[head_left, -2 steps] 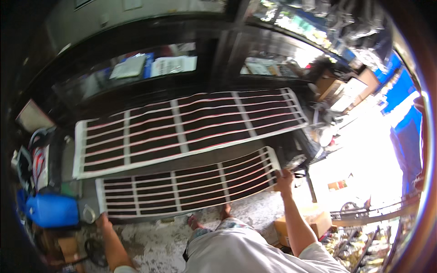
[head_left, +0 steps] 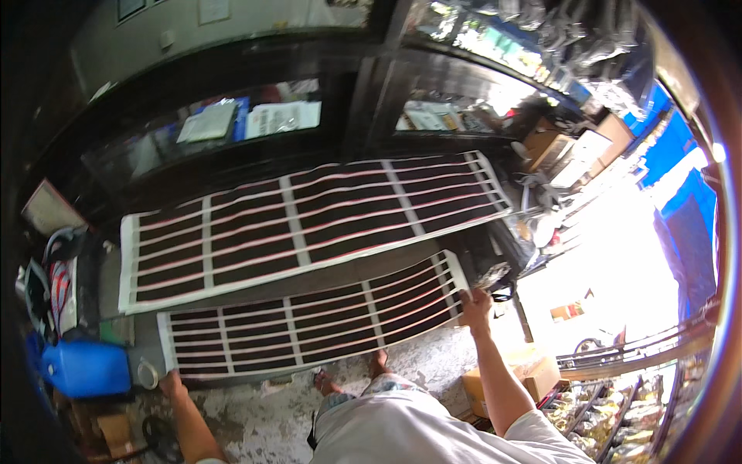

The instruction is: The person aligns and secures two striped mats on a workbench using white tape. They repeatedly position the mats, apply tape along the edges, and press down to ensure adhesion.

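Observation:
A long white sheet printed with rows of black bars [head_left: 328,325] stretches between my hands at the near edge of the table. My left hand [head_left: 171,384] grips its lower left corner, fingers closed. At its right end my right hand [head_left: 475,309] pinches the edge. The sheet sags a little between them. Beyond it, a larger sheet of the same pattern [head_left: 348,203] lies on the dark table [head_left: 332,278], its surface slightly wavy; it looks like a stack, though I cannot tell for sure.
A blue plastic jug [head_left: 86,367] stands at the left, near a round metal-rimmed object [head_left: 148,375]. Dark-framed glass cabinets [head_left: 359,100] rise behind the table. A cardboard box [head_left: 510,379] sits on the worn floor [head_left: 263,414] at my right, beside a rack of wrapped items [head_left: 618,410].
The whole view has shifted slightly, so the table and cabinets appear a little farther left. Both hands keep their hold on the sheet.

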The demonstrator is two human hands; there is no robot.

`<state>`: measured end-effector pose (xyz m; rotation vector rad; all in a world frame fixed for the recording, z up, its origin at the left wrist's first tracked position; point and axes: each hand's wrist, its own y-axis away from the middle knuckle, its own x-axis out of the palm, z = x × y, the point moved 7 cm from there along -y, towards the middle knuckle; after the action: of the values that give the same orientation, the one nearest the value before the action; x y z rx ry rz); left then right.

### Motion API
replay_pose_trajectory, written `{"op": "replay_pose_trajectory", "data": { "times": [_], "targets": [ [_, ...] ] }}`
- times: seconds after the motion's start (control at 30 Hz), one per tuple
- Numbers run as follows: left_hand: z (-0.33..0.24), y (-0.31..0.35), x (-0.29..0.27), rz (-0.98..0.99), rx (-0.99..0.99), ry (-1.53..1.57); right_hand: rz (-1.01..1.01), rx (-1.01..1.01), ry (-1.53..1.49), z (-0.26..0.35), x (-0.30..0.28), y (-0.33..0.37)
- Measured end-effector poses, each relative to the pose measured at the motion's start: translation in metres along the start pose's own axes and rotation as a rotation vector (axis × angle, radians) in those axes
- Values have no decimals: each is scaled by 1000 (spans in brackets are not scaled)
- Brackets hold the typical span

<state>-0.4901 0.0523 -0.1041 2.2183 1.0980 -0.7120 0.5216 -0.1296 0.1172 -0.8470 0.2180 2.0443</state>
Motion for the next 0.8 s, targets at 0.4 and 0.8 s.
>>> {"op": "replay_pose_trajectory", "data": {
  "times": [0.4, 0.8],
  "targets": [
    [-48, -5, 36, 228, 195, 191, 41, 57, 121, 71, -24, 20],
    [-257, 210, -112, 453, 474, 325, -90, 78, 18, 121, -166, -31]
  ]
}}
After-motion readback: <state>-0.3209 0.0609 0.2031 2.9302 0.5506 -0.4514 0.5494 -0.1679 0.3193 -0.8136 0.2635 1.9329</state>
